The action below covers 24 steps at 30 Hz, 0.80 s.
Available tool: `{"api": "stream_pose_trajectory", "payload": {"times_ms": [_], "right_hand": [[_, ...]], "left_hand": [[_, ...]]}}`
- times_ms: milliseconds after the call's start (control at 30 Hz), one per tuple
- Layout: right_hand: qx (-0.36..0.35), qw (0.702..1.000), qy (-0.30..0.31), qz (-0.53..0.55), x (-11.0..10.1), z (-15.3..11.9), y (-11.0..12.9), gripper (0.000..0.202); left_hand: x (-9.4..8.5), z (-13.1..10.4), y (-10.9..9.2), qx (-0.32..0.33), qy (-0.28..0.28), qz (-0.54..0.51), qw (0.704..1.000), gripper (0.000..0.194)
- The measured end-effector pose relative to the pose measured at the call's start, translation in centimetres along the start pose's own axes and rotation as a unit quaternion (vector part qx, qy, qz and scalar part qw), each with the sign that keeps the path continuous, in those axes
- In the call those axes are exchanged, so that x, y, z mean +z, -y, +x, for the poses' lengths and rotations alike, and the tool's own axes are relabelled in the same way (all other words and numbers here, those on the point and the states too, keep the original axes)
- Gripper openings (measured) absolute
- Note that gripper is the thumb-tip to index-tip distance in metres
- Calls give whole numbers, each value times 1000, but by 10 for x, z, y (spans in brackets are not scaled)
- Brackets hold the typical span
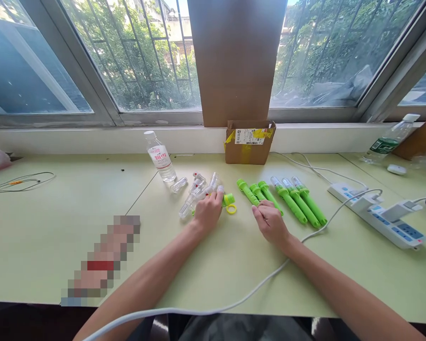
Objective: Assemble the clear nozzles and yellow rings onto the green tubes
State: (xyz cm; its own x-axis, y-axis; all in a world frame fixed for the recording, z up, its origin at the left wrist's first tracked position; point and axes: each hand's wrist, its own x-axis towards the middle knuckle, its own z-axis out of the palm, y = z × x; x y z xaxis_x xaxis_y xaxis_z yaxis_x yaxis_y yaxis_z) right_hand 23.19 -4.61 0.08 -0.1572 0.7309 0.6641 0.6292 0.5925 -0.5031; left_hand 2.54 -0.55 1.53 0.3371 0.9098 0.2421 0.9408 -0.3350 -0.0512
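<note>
My left hand (208, 209) reaches into a loose pile of clear plastic tubes (188, 204), its fingers stretched forward over them. White shows at one fingertip. Right beside those fingers are green threaded rings (228, 199) and a yellow ring (231, 209). My right hand (272, 222) is curled closed near the lower ends of several green tube-shaped handles (247, 191); its palm side is hidden, so anything inside cannot be made out. To its right lie three green handles with clear tubes on their ends (294, 202), side by side.
A water bottle (160, 158) stands behind the pile, and a small cardboard box (246, 149) is by the window ledge. On the right are a power strip (379, 215) and another bottle (388, 139). A white cable (255, 290) crosses near my arms. A pixelated object (101, 260) lies left.
</note>
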Motion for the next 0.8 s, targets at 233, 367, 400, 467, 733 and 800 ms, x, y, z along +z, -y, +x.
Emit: {"api": "stream_pose_trajectory", "payload": {"times_ms": [233,367,400,467,733,800], "right_hand": [[58,997,31,45,0,-5,1,53],[41,998,33,16,0,-6,-1,52],[32,999,31,6,1,-6,-2,51],[18,999,33,-10,1,-6,-4,50],[5,998,69,-1,4,-7,-6,45],[9,997,71,5,4,-8,-7,44]], "left_hand": [[-7,-5,-6,26,9,-1,1000,23],[-7,-5,-4,13,19,-11,1000,21],[-6,-5,-3,8,22,-11,1000,21],[-6,-3,0,0,26,-9,1000,21],[-5,-1,3,25,34,2,999,30],[-6,-1,3,35,40,4,999,37]]}}
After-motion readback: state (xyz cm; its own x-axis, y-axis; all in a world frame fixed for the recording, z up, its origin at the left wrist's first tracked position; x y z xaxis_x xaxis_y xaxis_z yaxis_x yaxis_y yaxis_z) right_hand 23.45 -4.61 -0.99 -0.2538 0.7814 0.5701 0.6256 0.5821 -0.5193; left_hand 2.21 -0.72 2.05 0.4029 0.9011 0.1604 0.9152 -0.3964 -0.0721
